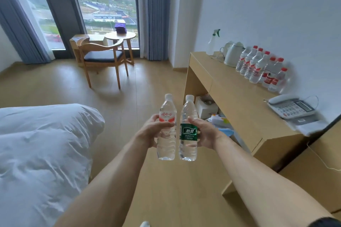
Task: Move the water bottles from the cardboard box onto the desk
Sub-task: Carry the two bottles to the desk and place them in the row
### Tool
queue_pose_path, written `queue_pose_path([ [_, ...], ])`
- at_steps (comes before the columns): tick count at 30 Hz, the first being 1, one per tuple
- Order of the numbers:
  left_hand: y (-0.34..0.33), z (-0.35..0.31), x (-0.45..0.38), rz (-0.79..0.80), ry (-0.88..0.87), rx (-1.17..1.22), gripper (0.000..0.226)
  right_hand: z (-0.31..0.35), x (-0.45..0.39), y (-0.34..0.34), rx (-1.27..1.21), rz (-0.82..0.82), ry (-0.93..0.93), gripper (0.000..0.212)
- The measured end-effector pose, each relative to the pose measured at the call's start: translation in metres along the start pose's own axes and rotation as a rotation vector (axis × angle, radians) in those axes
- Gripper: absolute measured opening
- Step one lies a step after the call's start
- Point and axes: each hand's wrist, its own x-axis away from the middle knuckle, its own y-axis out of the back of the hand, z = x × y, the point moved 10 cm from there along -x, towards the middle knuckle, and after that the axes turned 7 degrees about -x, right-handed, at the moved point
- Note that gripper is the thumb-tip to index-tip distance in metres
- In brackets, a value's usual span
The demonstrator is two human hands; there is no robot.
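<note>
The left hand holds a clear water bottle with a red label, the fingers curled round its middle and the thumb laid across the front. The right hand grips a second clear bottle with a green label in the same way, thumb on the front just above the label. Both bottles have white caps, stand upright in the air and are just beside each other, with a narrow gap between them; they are above the wooden floor, at the centre of the view.

The desk is at 2 o'clock from the hands, along the white wall. On its far part stands a group of water bottles with red caps, close together against the wall. At 10 o'clock from this group are a white kettle and a spray bottle. Nearer to the person, at 3 o'clock from the hands, a telephone lies on the desk.

A bed with white cover is at 8 o'clock. At 11 o'clock, before the window, are a wooden chair and a small round table
</note>
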Motion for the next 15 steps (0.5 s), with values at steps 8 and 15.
queue_pose_path([
  [8, 0.034, -0.092, -0.128, 0.122, -0.029, -0.062, 0.07, 0.073, -0.105, 0.003, -0.129, -0.107, 0.042, 0.052],
  [15, 0.031, -0.132, -0.217, 0.202, -0.033, -0.126, 0.066, 0.117, -0.174, 0.019, -0.201, -0.141, 0.074, 0.054],
])
